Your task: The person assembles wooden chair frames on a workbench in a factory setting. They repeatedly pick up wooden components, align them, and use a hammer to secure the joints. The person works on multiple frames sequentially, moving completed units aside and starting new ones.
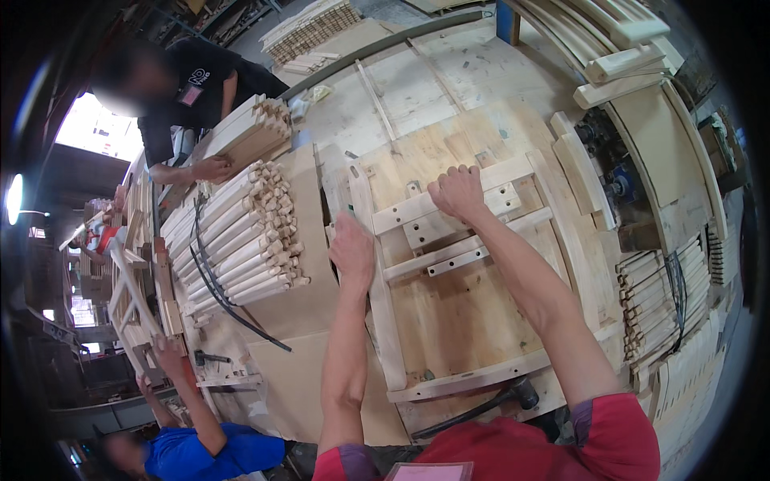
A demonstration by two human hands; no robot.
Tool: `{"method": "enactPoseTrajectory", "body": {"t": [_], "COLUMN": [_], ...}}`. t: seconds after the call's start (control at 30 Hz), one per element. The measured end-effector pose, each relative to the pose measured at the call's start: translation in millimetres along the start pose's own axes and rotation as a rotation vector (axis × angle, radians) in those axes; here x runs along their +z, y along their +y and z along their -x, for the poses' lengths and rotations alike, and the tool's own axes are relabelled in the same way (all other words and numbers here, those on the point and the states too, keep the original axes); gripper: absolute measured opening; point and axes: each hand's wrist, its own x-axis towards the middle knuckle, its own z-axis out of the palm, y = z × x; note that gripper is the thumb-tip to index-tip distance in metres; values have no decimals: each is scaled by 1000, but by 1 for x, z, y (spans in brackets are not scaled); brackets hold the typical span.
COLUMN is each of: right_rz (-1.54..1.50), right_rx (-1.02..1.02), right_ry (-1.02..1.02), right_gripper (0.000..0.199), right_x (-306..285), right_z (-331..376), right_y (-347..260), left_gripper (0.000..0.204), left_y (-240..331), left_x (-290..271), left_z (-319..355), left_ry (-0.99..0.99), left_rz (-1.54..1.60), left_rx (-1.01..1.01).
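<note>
A pale wooden frame [387, 337], made of two long side pieces joined by crosswise rails, lies flat on the bench in front of me. My right hand [459, 194] is closed over its far rail [505, 171], beside a short drilled block [437, 231]. Nearer me, a crossbar [513, 228] spans the frame, with a small drilled strip [458, 260] along it. Closed at the outer edge of the left side piece, my left hand [351, 247] hides whatever is in its fingers. A black mallet [523, 393] lies by the frame's near rail.
Bundled wooden spindles [241, 240] with a black strap [210, 276] lie left. Beyond them a co-worker [188, 104] handles stacked boards [241, 140]; another in blue [216, 453] works at lower left. Machinery [618, 180] and a spindle stack [654, 301] stand right.
</note>
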Motion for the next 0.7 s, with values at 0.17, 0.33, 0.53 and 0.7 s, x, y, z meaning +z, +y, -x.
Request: {"method": "enactPoseTrajectory", "body": {"t": [0.17,0.33,0.53,0.7], "right_rz": [40,-17,-39,-17], "right_rx": [-31,-74,-57,-22], "right_ry": [34,4,-154,-210], "right_gripper": [43,54,68,70], "right_x": [6,6,-5,-9], "right_z": [-1,7,5,2], "right_y": [7,15,9,5], "left_gripper": [15,19,17,17], "left_y": [-2,-23,-35,-35], "left_x": [4,6,20,26], "left_z": [-5,10,17,17], "left_ry": [-151,-4,121,178], "left_rz": [16,405,509,546], "left_rx": [-41,57,119,133]}}
